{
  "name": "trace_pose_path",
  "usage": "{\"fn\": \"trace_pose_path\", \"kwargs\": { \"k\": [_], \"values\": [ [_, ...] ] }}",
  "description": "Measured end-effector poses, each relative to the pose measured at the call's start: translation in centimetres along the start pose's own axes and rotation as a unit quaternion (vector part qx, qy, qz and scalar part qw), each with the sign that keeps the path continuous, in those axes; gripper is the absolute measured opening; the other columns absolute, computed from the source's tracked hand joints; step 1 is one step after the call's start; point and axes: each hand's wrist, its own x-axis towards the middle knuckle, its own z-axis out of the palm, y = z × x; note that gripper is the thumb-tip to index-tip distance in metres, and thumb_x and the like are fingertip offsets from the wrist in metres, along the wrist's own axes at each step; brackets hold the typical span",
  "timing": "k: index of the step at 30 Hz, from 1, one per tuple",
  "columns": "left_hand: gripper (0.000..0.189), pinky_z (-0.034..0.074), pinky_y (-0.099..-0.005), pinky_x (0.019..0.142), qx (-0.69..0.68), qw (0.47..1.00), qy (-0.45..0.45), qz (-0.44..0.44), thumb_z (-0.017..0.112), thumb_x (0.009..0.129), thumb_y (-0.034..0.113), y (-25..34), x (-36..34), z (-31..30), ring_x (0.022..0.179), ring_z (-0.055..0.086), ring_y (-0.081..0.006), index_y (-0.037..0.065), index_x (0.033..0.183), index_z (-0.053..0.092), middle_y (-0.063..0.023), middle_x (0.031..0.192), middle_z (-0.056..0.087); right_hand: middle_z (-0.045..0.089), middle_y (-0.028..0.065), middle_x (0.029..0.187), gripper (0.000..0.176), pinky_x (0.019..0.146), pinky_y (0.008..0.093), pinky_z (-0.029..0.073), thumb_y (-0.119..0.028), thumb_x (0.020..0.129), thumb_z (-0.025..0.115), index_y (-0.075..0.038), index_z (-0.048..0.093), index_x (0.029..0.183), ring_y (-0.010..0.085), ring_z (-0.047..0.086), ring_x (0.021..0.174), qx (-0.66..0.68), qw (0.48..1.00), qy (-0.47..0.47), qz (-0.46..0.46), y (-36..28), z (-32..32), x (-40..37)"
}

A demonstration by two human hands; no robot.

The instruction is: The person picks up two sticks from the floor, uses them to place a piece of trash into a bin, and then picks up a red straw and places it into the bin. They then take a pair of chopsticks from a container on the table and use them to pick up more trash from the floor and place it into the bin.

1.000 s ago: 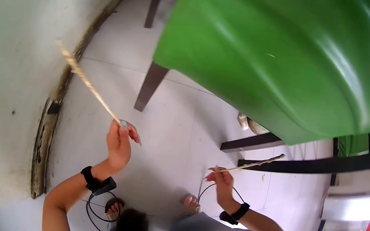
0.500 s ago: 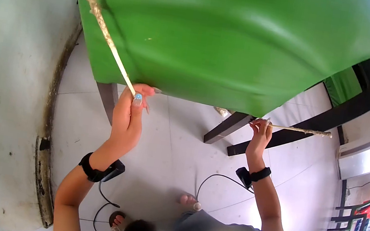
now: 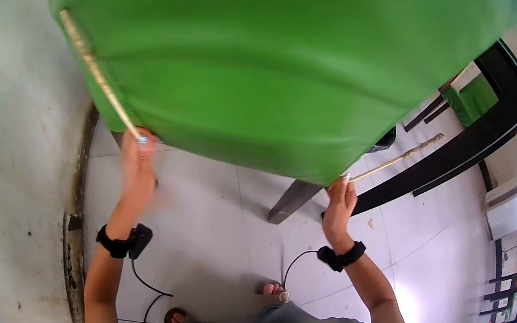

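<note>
Pale wall (image 3: 21, 124) bounds the work area on the left; light floor tiles (image 3: 208, 221) run beneath it. From the head view, we look down on a green cover (image 3: 236, 90) filling the upper middle, with a dark leg (image 3: 292, 202) below its front edge and a dark beam (image 3: 470, 151) to its right.

Left hand (image 3: 137, 169): we see a closed pinch on the near end of the left stick (image 3: 94, 68), at the cover's lower left edge. Motion blur hides the finger detail. Right hand (image 3: 340, 208): thumb and fingers are pinched together on the near end of the right stick (image 3: 395, 160), beside the cover's lower right corner. We cannot tell whether either hand also touches the cover.

Caution: because each stick is held at one end, we judge that a knock at the far tip could twist it from the grip. The right stick could catch the beam if swung low; the left could scrape the cover.

Orientation: the left stick's long axis slants forward and left, free tip over the cover's left margin. The right stick's slants forward and right, free tip beyond the cover.
</note>
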Motion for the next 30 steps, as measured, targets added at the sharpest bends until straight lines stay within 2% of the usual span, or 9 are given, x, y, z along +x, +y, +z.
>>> {"fn": "trace_pose_path", "kwargs": {
  "k": [7, 12, 15, 18, 19, 21, 24, 25, 30],
  "values": [
    [0.030, 0.039, -0.0289, 0.080, 0.099, 0.966, 0.227, 0.070, 0.033, 0.093, 0.018, -2.8, -4.5, -8.6, 0.095, 0.048, -0.0193, -0.005, 0.108, 0.043, -0.0123, 0.105, 0.049, 0.054, 0.0044, 0.077, 0.021, 0.071, 0.0267, 0.041, -0.014, 0.093, 0.034, -0.002, 0.048, 0.084, 0.0126, 0.051, 0.078, 0.041, 0.973, -0.214, 0.071, -3.0, 7.4, -8.9],
    [0.030, 0.024, -0.0292, 0.053, 0.096, 0.946, 0.283, 0.127, 0.031, 0.091, 0.022, 4.5, -10.0, -11.0, 0.057, 0.028, -0.0147, 0.005, 0.066, 0.030, -0.0045, 0.064, 0.031, 0.055, 0.0035, 0.081, 0.018, 0.069, 0.0244, 0.041, -0.013, 0.093, 0.036, -0.001, 0.048, 0.090, 0.0109, 0.050, 0.078, 0.119, 0.891, -0.419, 0.131, -4.9, 14.8, -12.9],
    [0.031, 0.023, -0.0279, 0.051, 0.145, 0.931, 0.312, 0.118, 0.034, 0.087, 0.025, 6.1, -13.8, -12.0, 0.053, 0.030, -0.0150, 0.007, 0.062, 0.029, -0.0035, 0.056, 0.031, 0.057, 0.0077, 0.088, 0.020, 0.080, 0.0249, 0.040, -0.013, 0.093, 0.032, 0.000, 0.048, 0.090, 0.0156, 0.053, 0.095, 0.284, 0.833, -0.412, 0.238, -5.4, 19.6, -14.8],
    [0.033, 0.023, -0.0268, 0.044, 0.094, 0.947, 0.228, 0.205, 0.030, 0.090, 0.021, 8.3, -14.8, -10.9, 0.046, 0.030, -0.0129, 0.008, 0.060, 0.030, -0.0019, 0.052, 0.028, 0.058, 0.0094, 0.091, 0.023, 0.080, 0.0270, 0.041, -0.013, 0.094, 0.031, 0.000, 0.048, 0.085, 0.0173, 0.054, 0.093, 0.372, 0.854, -0.306, 0.198, -8.4, 20.1, -13.5],
    [0.031, 0.025, -0.0272, 0.043, 0.135, 0.954, 0.193, 0.187, 0.031, 0.089, 0.020, 8.8, -15.6, -11.0, 0.045, 0.030, -0.0139, 0.009, 0.060, 0.030, -0.0024, 0.051, 0.029, 0.059, 0.0102, 0.090, 0.026, 0.078, 0.0290, 0.043, -0.016, 0.094, 0.031, -0.001, 0.048, 0.081, 0.0174, 0.056, 0.086, 0.381, 0.879, -0.285, 0.013, -8.1, 19.3, -11.9],
    [0.028, 0.033, -0.0292, 0.045, 0.148, 0.955, 0.094, 0.240, 0.032, 0.088, 0.018, 8.1, -16.8, -10.8, 0.046, 0.041, -0.0190, 0.003, 0.066, 0.041, -0.0059, 0.052, 0.040, 0.058, 0.0109, 0.086, 0.028, 0.077, 0.0302, 0.043, -0.016, 0.094, 0.030, -0.001, 0.048, 0.078, 0.0168, 0.055, 0.082, 0.442, 0.864, -0.228, 0.077, -6.8, 17.8, -8.3],
    [0.024, 0.040, -0.0283, 0.049, 0.306, 0.935, -0.101, 0.149, 0.037, 0.087, 0.015, 12.1, -14.7, -8.7, 0.051, 0.049, -0.0191, 0.000, 0.072, 0.045, -0.0084, 0.059, 0.049, 0.058, 0.0094, 0.082, 0.026, 0.071, 0.0275, 0.042, -0.018, 0.094, 0.031, -0.002, 0.043, 0.077, 0.0130, 0.052, 0.077, 0.252, 0.959, -0.048, -0.122, -9.0, 15.6, 2.0],
    [0.023, 0.041, -0.0272, 0.050, 0.136, 0.981, -0.128, 0.059, 0.038, 0.087, 0.015, 13.6, -11.5, -6.4, 0.052, 0.050, -0.0176, -0.001, 0.073, 0.046, -0.0086, 0.061, 0.051, 0.058, 0.0088, 0.080, 0.027, 0.068, 0.0261, 0.042, -0.017, 0.094, 0.031, -0.002, 0.045, 0.077, 0.0117, 0.050, 0.071, 0.123, 0.988, -0.013, -0.097, -9.4, 14.7, 5.0],
    [0.022, 0.030, -0.0208, 0.047, 0.102, 0.993, 0.039, 0.049, 0.037, 0.088, 0.011, 14.1, 3.3, 0.7, 0.053, 0.039, -0.0061, -0.001, 0.083, 0.056, 0.0000, 0.062, 0.049, 0.057, 0.0121, 0.064, 0.039, 0.059, 0.0336, 0.041, -0.029, 0.091, 0.038, 0.001, 0.052, 0.069, 0.0241, 0.053, 0.060, -0.087, 0.990, -0.071, -0.088, -7.5, 17.7, 18.2]
  ]
}}
